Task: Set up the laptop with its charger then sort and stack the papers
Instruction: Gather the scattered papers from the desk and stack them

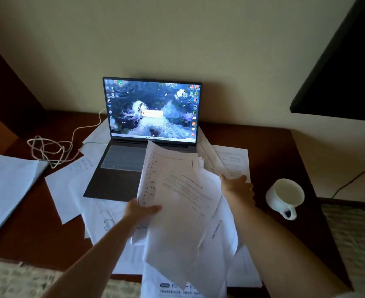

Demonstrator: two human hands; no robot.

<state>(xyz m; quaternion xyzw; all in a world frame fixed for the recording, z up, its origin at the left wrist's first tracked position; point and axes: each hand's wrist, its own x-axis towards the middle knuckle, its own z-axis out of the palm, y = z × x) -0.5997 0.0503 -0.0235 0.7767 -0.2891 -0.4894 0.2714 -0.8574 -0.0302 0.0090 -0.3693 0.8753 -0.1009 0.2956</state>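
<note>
An open laptop (134, 134) stands at the back of the dark wooden desk (37, 233), its screen lit. A white charger cable (48, 149) lies coiled to its left and runs toward the laptop's left side. A loose bundle of printed papers (181, 207) is lifted above the desk in front of the laptop. My left hand (139, 210) grips the bundle's left edge, thumb on top. My right hand (238, 189) holds the bundle's right side, fingers spread over sheets there. More sheets (74, 190) lie scattered under and around the laptop.
A white mug (285, 195) stands on the desk's right part, close to my right hand. A white stack of paper (7, 190) lies at the left edge. A dark cable (353, 179) runs off at the right. Patterned fabric lies along the near side.
</note>
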